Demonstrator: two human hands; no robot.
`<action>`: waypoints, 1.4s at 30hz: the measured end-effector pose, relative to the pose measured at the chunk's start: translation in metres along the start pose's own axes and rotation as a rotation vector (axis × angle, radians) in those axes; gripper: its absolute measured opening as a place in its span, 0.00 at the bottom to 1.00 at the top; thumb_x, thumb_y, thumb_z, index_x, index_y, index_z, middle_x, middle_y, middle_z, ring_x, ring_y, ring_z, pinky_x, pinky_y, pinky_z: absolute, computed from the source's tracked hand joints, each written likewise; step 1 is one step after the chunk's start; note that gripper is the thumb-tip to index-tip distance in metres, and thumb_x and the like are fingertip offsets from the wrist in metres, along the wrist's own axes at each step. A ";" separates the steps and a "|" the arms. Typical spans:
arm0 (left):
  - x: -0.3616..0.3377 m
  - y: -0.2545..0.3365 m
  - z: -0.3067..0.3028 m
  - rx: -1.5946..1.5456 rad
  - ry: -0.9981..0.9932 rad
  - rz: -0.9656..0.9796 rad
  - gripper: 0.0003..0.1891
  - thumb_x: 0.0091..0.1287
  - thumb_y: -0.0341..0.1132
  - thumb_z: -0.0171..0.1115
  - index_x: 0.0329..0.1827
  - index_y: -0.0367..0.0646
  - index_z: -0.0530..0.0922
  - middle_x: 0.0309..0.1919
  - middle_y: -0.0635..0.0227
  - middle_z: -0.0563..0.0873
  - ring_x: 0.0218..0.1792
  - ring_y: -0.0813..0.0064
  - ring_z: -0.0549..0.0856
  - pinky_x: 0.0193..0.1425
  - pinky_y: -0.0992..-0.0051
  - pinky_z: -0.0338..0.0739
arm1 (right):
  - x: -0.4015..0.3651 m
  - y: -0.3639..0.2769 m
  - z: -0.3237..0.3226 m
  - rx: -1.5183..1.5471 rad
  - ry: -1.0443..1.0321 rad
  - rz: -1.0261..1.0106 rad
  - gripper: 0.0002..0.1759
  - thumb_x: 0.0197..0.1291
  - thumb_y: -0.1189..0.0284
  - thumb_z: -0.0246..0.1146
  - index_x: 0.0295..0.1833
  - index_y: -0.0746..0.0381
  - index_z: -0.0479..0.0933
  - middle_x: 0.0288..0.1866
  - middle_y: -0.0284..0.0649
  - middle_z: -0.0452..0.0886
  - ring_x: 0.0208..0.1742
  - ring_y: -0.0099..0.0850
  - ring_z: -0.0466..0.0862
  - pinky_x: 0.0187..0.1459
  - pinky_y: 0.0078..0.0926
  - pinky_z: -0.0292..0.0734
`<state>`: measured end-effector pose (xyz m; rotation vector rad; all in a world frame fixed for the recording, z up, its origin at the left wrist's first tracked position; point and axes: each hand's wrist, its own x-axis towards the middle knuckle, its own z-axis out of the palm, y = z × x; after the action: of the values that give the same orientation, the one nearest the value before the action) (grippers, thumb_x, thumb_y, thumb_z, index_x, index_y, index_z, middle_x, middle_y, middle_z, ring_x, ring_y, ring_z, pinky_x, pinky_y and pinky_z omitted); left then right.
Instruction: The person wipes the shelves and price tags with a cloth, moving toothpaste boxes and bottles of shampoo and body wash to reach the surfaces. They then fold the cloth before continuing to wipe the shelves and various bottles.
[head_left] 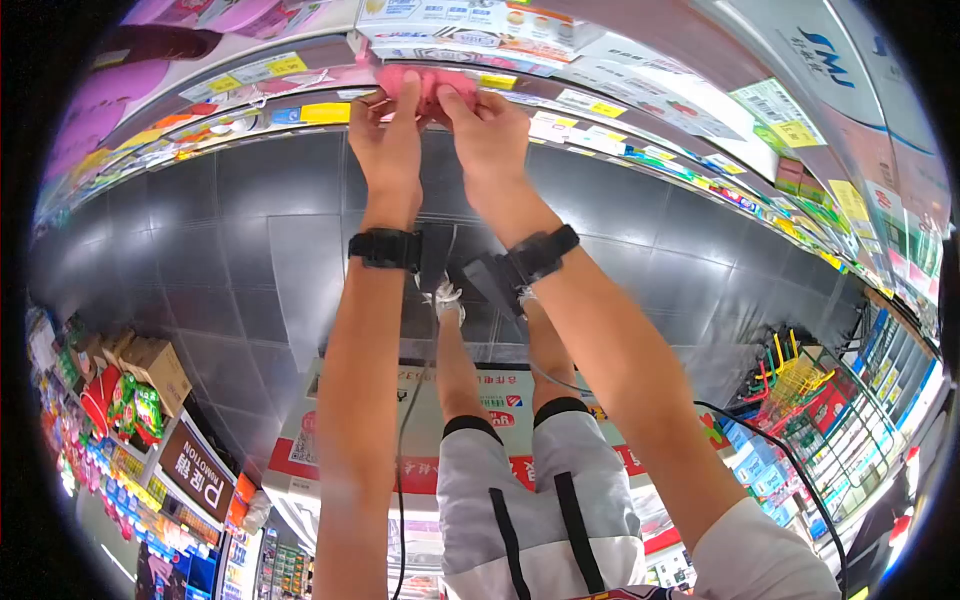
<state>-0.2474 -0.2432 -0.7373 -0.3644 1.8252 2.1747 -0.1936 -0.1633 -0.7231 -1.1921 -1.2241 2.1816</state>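
Observation:
Both of my hands are raised at the front edge of a store shelf, with a soft pink item (430, 79) between them. It looks like bunched cloth or plush, but I cannot make out its exact kind. My left hand (388, 135) pinches its left part, thumb on top and fingers curled beneath. On the right part, my right hand (490, 135) grips in the same manner. The item is level with the price-tag strip, just in front of white printed boxes (470, 25). Its underside is hidden by my fingers.
Price labels (325, 113) line the curved shelf edge. Purple-pink goods (85, 155) sit at the left, and large boxes (820, 60) at the right. Behind me stand a red-and-white counter (410, 470), a promotion sign (195, 470) and stacked baskets (800, 375). Black cables hang beside my arms.

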 end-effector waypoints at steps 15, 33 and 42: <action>-0.081 -0.051 0.103 -0.022 -0.004 -0.017 0.24 0.75 0.43 0.82 0.54 0.36 0.76 0.49 0.60 0.85 0.47 0.71 0.89 0.48 0.72 0.86 | 0.007 -0.048 -0.123 -0.057 0.095 -0.047 0.13 0.78 0.75 0.74 0.59 0.73 0.86 0.55 0.45 0.92 0.55 0.31 0.93 0.65 0.33 0.91; -0.123 -0.068 0.159 0.090 0.100 0.096 0.25 0.74 0.43 0.82 0.53 0.31 0.78 0.49 0.57 0.86 0.44 0.70 0.90 0.48 0.69 0.88 | 0.027 -0.073 -0.198 -0.096 -0.013 -0.014 0.13 0.79 0.74 0.72 0.58 0.74 0.86 0.56 0.45 0.92 0.56 0.32 0.92 0.65 0.32 0.90; -0.122 -0.095 0.150 0.162 0.094 0.189 0.22 0.76 0.42 0.81 0.54 0.33 0.81 0.49 0.63 0.87 0.46 0.77 0.86 0.50 0.73 0.85 | 0.029 -0.060 -0.205 -0.136 0.003 -0.065 0.13 0.77 0.75 0.73 0.59 0.72 0.86 0.55 0.43 0.93 0.52 0.28 0.91 0.57 0.27 0.86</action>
<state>-0.1013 -0.0865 -0.7538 -0.2729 2.1500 2.1405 -0.0483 -0.0055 -0.7419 -1.1896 -1.4090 2.0781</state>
